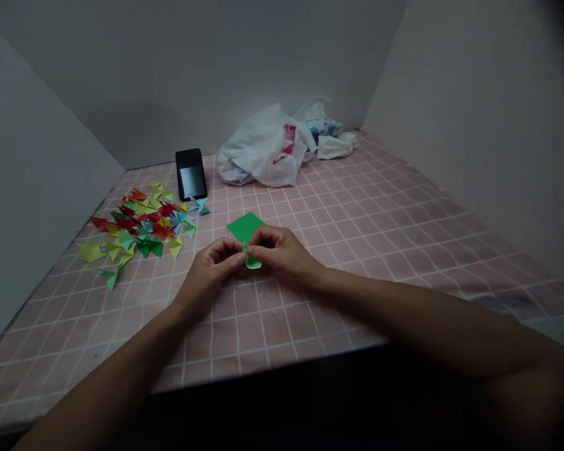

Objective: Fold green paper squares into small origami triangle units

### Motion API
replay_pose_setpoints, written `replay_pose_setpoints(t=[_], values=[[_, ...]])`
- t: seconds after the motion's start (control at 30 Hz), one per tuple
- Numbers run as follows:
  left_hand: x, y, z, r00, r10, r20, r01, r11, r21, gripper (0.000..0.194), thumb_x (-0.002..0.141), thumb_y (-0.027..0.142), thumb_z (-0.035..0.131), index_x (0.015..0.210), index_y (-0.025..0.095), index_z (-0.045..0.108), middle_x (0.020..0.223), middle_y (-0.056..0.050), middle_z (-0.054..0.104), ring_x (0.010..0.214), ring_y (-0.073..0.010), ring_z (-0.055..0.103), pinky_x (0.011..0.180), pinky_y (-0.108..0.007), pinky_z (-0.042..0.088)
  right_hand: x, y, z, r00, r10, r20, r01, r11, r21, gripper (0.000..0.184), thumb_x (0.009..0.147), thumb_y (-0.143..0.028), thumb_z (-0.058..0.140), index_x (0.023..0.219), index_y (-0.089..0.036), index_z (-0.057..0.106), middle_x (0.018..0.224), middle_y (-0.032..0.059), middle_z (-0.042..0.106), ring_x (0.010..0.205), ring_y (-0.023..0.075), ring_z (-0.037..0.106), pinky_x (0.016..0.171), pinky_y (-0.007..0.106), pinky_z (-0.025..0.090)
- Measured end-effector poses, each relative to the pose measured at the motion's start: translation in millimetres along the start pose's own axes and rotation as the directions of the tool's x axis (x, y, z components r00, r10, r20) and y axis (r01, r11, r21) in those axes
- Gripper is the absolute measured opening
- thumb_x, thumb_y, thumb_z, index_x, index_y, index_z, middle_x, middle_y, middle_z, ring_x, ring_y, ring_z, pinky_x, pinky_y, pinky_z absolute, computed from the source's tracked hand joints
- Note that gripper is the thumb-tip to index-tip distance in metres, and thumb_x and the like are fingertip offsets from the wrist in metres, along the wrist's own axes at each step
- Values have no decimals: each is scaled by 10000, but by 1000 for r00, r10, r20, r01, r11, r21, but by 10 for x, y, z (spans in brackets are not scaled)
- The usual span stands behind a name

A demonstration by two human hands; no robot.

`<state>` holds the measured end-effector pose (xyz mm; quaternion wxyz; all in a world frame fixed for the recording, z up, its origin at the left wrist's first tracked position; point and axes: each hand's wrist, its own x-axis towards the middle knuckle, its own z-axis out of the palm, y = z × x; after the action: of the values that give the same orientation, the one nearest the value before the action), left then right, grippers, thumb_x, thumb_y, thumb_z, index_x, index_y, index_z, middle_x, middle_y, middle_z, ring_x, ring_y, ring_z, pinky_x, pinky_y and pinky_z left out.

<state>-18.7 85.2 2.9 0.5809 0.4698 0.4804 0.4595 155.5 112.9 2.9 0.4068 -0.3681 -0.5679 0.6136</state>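
Between my two hands is a small piece of light green paper (252, 262), bent or partly folded, its lower part curling below my fingertips. My left hand (214, 265) pinches it from the left with thumb and forefinger. From the right, my right hand (284, 254) pinches it too, and the fingertips of both hands almost meet. Just beyond them a flat green paper square (245, 226) lies on the cloth, its near corner hidden by my hands. The exact folds in the held paper are too small to make out.
A pile of folded paper pieces (143, 219) in several colours lies at the left. Behind it a black phone (191, 175) leans tilted. A white plastic bag (263, 150) and crumpled packaging (331, 141) sit by the back wall. A pink checked cloth (380, 225) covers the table.
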Motion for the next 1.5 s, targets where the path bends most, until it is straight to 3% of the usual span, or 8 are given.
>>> replay_pose_setpoints(t=[0.23,0.47,0.73,1.13,1.5], values=[[8,-1,10,999,-32,5,32,999,-26,234,738,307,814,873,182,670,803,7,660,596,-104,644,602,-257,584,-9,26,24,998,-54,-23,54,998,-22,201,765,-336,679,701,-186,561,682,-27,528,648,111,458,580,258,350],[-9,2,36,999,-43,7,44,996,-78,308,682,318,869,843,167,654,827,8,654,732,-121,652,709,-261,580,5,65,36,995,-93,-25,92,994,-63,191,766,-323,677,696,-178,574,703,-22,551,679,113,477,612,255,369],[-10,11,25,999,-4,-32,5,999,51,269,701,283,856,844,168,660,783,21,645,700,-89,569,666,-209,455,21,111,25,999,-33,0,33,999,-24,186,797,-335,682,739,-175,607,729,-1,576,698,127,510,643,274,408],[-23,28,23,997,-1,-81,3,1000,25,247,710,326,860,815,170,701,795,-2,682,704,-115,607,693,-253,495,19,96,11,999,-45,0,45,999,-23,166,829,-309,686,764,-173,617,738,-4,589,704,127,529,669,285,432],[-23,33,-10,990,76,-122,-56,986,160,196,718,329,846,779,186,726,783,3,680,700,-112,582,668,-234,470,42,107,4,998,-59,31,61,996,-66,177,809,-339,670,778,-177,605,750,-8,586,702,130,530,657,284,425]])
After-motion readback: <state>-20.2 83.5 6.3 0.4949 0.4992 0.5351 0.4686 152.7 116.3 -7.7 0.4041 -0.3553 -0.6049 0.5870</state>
